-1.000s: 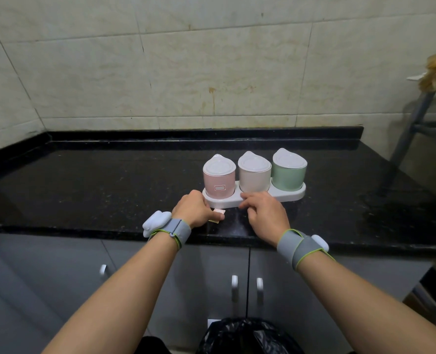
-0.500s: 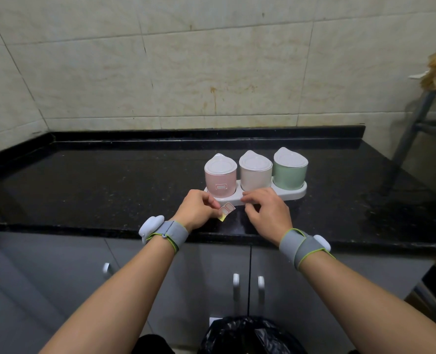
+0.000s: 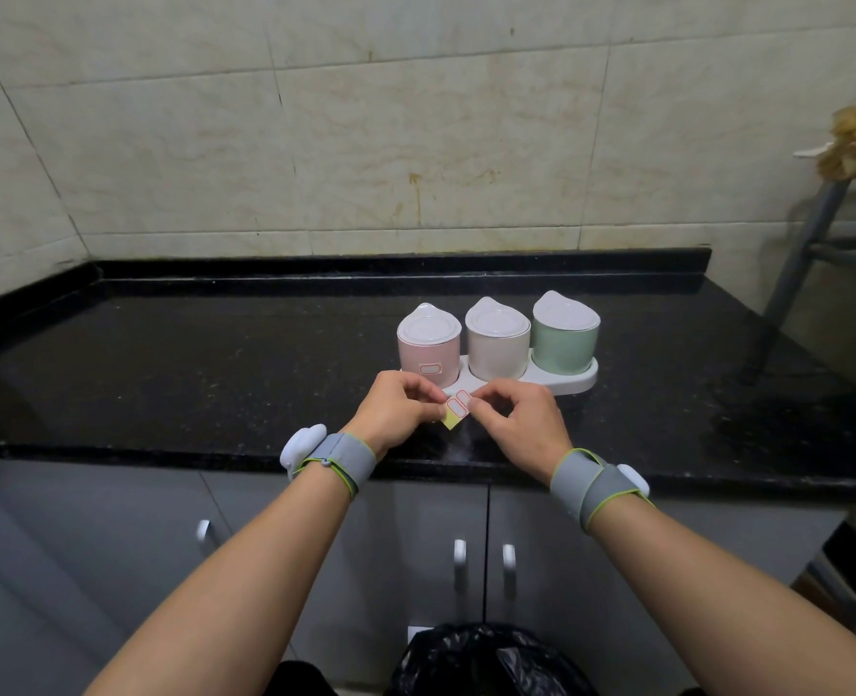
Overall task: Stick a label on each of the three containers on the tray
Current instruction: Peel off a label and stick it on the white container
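Three lidded containers stand in a row on a white tray: a pink container at the left, a beige container in the middle, a green container at the right. The pink one carries a red-edged label on its front. Just in front of the tray, my left hand pinches a small yellow-backed label sheet with two red-edged labels on it. My right hand pinches the sheet's right edge with thumb and forefinger.
The tray sits on a black stone counter against a tiled wall. Grey cabinet doors are below the counter's front edge, and a black bin bag lies under my arms. A metal stand leans at the far right.
My left hand lifted the label sheet off the counter and turned it up. My right hand left the tray's front and came onto the sheet's right edge.
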A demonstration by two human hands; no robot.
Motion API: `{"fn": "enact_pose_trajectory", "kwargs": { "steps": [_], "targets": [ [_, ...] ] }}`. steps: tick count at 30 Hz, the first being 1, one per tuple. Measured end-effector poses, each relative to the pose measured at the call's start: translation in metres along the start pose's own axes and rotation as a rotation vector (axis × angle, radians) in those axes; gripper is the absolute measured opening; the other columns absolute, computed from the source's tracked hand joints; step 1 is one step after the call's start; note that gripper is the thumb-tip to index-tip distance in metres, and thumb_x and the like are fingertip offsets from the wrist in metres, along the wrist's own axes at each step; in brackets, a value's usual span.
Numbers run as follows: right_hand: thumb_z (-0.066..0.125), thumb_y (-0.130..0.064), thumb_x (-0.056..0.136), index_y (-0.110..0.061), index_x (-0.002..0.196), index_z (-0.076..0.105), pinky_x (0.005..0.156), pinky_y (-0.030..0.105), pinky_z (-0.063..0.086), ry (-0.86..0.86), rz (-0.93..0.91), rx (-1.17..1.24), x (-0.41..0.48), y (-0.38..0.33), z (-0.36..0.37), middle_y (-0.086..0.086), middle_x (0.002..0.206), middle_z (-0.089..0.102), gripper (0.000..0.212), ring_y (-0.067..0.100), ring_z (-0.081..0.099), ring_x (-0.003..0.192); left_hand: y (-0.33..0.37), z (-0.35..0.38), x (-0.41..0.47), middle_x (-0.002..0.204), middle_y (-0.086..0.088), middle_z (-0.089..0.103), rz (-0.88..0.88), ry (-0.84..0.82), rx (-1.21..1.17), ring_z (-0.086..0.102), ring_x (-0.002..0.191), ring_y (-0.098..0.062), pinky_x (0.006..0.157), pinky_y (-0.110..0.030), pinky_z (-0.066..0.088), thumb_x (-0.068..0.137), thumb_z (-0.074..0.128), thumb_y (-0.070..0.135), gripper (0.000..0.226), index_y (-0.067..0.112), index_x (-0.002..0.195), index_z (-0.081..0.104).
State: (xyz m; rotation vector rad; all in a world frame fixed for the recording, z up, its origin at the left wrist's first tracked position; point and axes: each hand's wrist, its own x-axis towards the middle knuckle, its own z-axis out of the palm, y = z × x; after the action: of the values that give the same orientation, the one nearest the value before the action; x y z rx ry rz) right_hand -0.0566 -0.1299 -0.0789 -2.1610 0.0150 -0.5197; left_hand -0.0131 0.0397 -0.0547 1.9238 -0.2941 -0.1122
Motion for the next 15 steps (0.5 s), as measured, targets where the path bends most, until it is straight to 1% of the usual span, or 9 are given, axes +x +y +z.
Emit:
{"fn": "enact_pose_trajectory", "kwargs": {
  "steps": [2,4,5,7,8,9,11,13,15],
  "targets": [
    [0.065,-0.036,0.077,-0.029,0.071,0.068,0.066,0.033,0.050,0.003,0.005,-0.008,0.0005,0.0005,-0.0003,-0.010,0.063,0.064,0.009,0.014,0.054,0.061,0.0010,0.0018,0.0006,0.068,-0.004,0.064,-0.008,-0.008,-0.029,0.059,0.065,-0.014,0.069,-0.020,0.050,0.072,0.073,-0.006,0.019,0.012,0.074,0.069],
    [0.062,-0.033,0.079,-0.028,0.067,0.064,0.068,0.037,0.051,0.013,0.019,0.015,0.0018,0.0008,-0.0009,-0.007,0.064,0.065,0.012,0.017,0.056,0.062,0.0008,0.0038,0.0010,0.072,-0.006,0.066,-0.020,-0.029,-0.044,0.060,0.067,-0.015,0.072,-0.022,0.051,0.073,0.075,-0.002,0.014,0.008,0.081,0.071],
    [0.061,-0.031,0.079,-0.029,0.065,0.062,0.069,0.039,0.052,0.020,0.030,0.038,0.0026,0.0007,-0.0014,-0.005,0.065,0.066,0.014,0.020,0.057,0.064,0.0007,0.0048,0.0011,0.072,-0.005,0.067,-0.022,-0.044,-0.031,0.060,0.066,-0.012,0.071,-0.021,0.051,0.074,0.076,0.001,0.012,0.007,0.083,0.072],
    [0.060,-0.028,0.080,-0.029,0.061,0.059,0.071,0.044,0.053,0.031,0.051,0.079,0.0040,0.0009,-0.0023,-0.003,0.065,0.067,0.019,0.024,0.060,0.067,0.0006,0.0068,0.0017,0.061,0.004,0.065,-0.017,-0.068,0.015,0.055,0.057,-0.005,0.061,-0.012,0.046,0.077,0.074,0.007,0.003,0.008,0.078,0.073],
    [0.060,-0.027,0.080,-0.030,0.060,0.058,0.072,0.046,0.053,0.033,0.057,0.090,0.0048,0.0013,-0.0024,-0.002,0.064,0.067,0.021,0.025,0.060,0.067,0.0005,0.0076,0.0023,0.056,0.008,0.063,-0.009,-0.073,0.029,0.052,0.053,-0.002,0.056,-0.009,0.043,0.079,0.073,0.008,0.004,0.009,0.075,0.072],
    [0.060,-0.027,0.080,-0.030,0.059,0.058,0.072,0.047,0.053,0.033,0.063,0.095,0.0051,0.0014,-0.0027,-0.002,0.063,0.067,0.021,0.026,0.060,0.066,0.0005,0.0081,0.0030,0.054,0.008,0.061,-0.006,-0.075,0.030,0.050,0.051,-0.001,0.055,-0.009,0.042,0.080,0.071,0.008,0.007,0.009,0.074,0.072],
    [0.061,-0.026,0.081,-0.029,0.059,0.058,0.072,0.047,0.053,0.036,0.070,0.091,0.0055,0.0016,-0.0027,-0.002,0.063,0.066,0.022,0.026,0.060,0.065,0.0010,0.0081,0.0028,0.060,0.003,0.062,0.000,-0.085,0.014,0.049,0.049,0.001,0.056,-0.010,0.041,0.083,0.067,0.008,0.009,0.009,0.076,0.072],
    [0.062,-0.027,0.080,-0.029,0.061,0.058,0.072,0.046,0.053,0.045,0.070,0.068,0.0066,0.0028,-0.0023,-0.003,0.063,0.065,0.020,0.022,0.057,0.063,0.0018,0.0081,0.0027,0.064,0.000,0.063,0.013,-0.100,-0.016,0.049,0.048,0.004,0.055,-0.008,0.041,0.085,0.064,0.007,0.013,0.010,0.074,0.070],
    [0.065,-0.028,0.079,-0.029,0.070,0.061,0.070,0.043,0.053,0.066,0.048,0.048,0.0061,0.0027,-0.0011,-0.008,0.063,0.062,0.009,0.017,0.055,0.062,0.0024,0.0079,0.0028,0.065,-0.002,0.061,0.014,-0.109,-0.041,0.049,0.051,0.001,0.055,-0.007,0.040,0.087,0.061,0.006,0.019,0.011,0.070,0.066]
  ]
}}
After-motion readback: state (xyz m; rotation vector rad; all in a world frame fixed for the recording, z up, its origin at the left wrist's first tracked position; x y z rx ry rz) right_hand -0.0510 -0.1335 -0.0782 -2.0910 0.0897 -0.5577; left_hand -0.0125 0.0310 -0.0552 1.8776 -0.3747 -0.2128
